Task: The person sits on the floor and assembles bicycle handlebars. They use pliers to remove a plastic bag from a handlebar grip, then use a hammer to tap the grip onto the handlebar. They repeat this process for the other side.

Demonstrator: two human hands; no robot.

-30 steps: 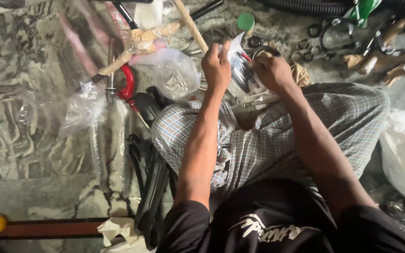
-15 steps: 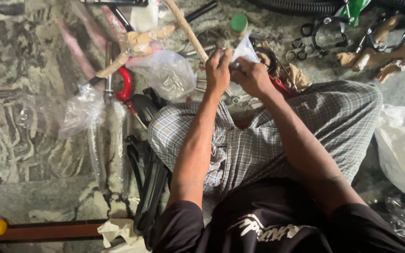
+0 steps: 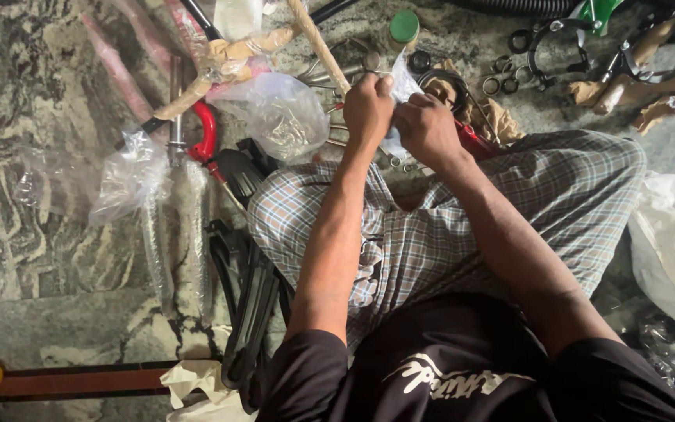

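Both hands up front over the knees: left hand [image 3: 367, 109] and right hand [image 3: 425, 129] pinch a small clear bag [image 3: 401, 84] between them. Pull too hard and it may rip, dropping contents among the loose rings [image 3: 503, 74] on the floor [image 3: 33, 258].

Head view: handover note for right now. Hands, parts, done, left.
Left hand: pinching the small clear plastic bag.
Right hand: gripping the same bag from the other side, above the lap.
Nearby: green-capped bottle, metal rings on the stone floor, wrapped frame tubes at left.
Done: bag in hand.
Left: whether it is open, and its contents, cannot be told.
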